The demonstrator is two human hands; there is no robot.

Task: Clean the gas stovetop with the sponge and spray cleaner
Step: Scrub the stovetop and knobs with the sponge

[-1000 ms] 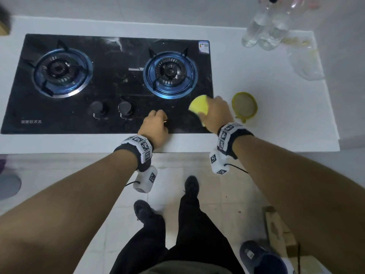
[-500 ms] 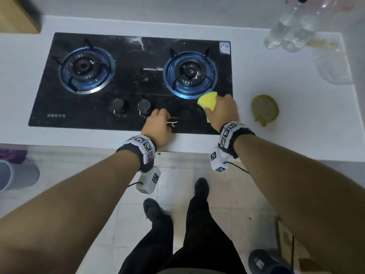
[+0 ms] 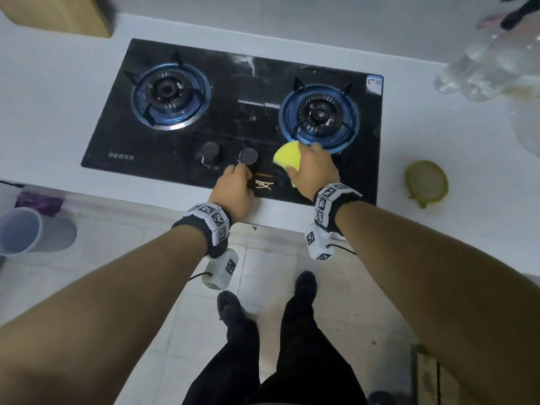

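A black glass gas stovetop (image 3: pixel 233 92) with two blue-ringed burners is set into a white counter. My right hand (image 3: pixel 314 171) grips a yellow sponge (image 3: pixel 287 158) and presses it on the glass just in front of the right burner (image 3: pixel 320 114). My left hand (image 3: pixel 233 192) rests as a closed fist on the stove's front edge, beside the right knob (image 3: pixel 248 156). A few thin yellow strands (image 3: pixel 264 185) lie on the glass between my hands. Clear spray bottles (image 3: pixel 482 71) stand at the back right, blurred.
A round yellow-rimmed lid (image 3: pixel 426 182) lies on the counter (image 3: pixel 438 141) right of the stove. A wooden board (image 3: pixel 58 16) sits at the back left. A grey bucket (image 3: pixel 32 232) stands on the floor at left. A left knob (image 3: pixel 210 150) sits beside the right one.
The view has shifted so the stove sits further right. My right hand has slid the sponge leftward along the front of the stove, from the right corner toward the knobs. The left fist stays put.
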